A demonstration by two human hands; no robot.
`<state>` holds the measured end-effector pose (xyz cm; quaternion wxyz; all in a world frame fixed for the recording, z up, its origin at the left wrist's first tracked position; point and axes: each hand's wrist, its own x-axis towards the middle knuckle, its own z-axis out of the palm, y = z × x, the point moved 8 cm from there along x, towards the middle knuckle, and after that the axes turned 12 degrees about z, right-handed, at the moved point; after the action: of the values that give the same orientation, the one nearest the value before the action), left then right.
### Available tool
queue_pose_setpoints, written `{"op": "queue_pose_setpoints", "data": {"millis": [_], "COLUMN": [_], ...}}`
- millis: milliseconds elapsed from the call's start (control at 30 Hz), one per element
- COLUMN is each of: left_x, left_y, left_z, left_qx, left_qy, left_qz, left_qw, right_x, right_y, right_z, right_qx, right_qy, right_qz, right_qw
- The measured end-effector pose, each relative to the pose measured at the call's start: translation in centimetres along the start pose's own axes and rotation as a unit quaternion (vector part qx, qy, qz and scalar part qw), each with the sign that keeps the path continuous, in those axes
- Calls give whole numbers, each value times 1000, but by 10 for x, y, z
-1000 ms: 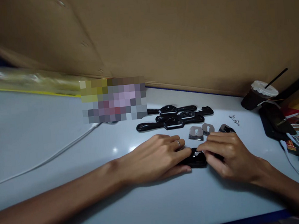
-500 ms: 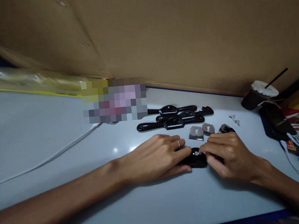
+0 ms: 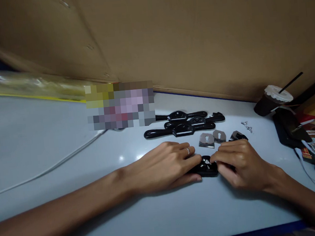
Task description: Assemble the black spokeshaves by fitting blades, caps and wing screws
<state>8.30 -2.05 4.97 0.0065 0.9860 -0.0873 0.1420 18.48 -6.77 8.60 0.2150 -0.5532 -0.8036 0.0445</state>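
A black metal tool (image 3: 209, 171) with a bright metal screw (image 3: 206, 162) on it lies low on the table between my hands. My left hand (image 3: 169, 165) is closed on its left part, a ring on one finger. My right hand (image 3: 237, 164) is pinched at the tool's right side, fingertips by the screw. Further back rest several black two-handled tools (image 3: 179, 130). Just behind my hands are grey slotted blades (image 3: 206, 140), with a dark part (image 3: 239, 136) beside them. Small silver wing screws (image 3: 247, 126) lie to the right.
A lidded cup with a straw (image 3: 273, 98) stands at the back right, near a black device (image 3: 289, 128) with a white cable. Another white cable (image 3: 54, 164) crosses the left of the table. Cardboard (image 3: 194, 37) rises behind; wrapped plastic (image 3: 38, 83) lies back left.
The bright screw on the tool shows at a different angle, and my right fingertips have shifted very slightly. My left hand has stayed in place.
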Motion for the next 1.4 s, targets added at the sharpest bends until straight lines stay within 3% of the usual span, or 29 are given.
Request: {"op": "queue_pose_setpoints", "data": {"millis": [167,267,367,467,733,1000,1400], "left_x": [0,0,0,1,0,0,0], "left_y": [0,0,0,1,0,0,0], "left_z": [0,1,1,0,1,1,-1], "left_qx": [1,4,5,6,-3,-4,-8], "left_qy": [-3,-7,-8,-2,-7,-5,5], "left_qz": [0,-1,0,3,1,4,5], "left_qw": [1000,1000,1000,1000,1000,1000,1000], "right_x": [-1,0,1,1,-1,0,-4], "right_y": [1,12,18,18,13,10,-8], "right_z": [-3,-6,0,6,7,-8,-2], "right_qx": [76,31,-22,-33,-38,4,14], "right_qy": [-1,28,-3,-32,-28,44,31], "right_qz": [2,39,54,43,22,21,-45], "right_qw": [997,998,998,998,999,999,998]}}
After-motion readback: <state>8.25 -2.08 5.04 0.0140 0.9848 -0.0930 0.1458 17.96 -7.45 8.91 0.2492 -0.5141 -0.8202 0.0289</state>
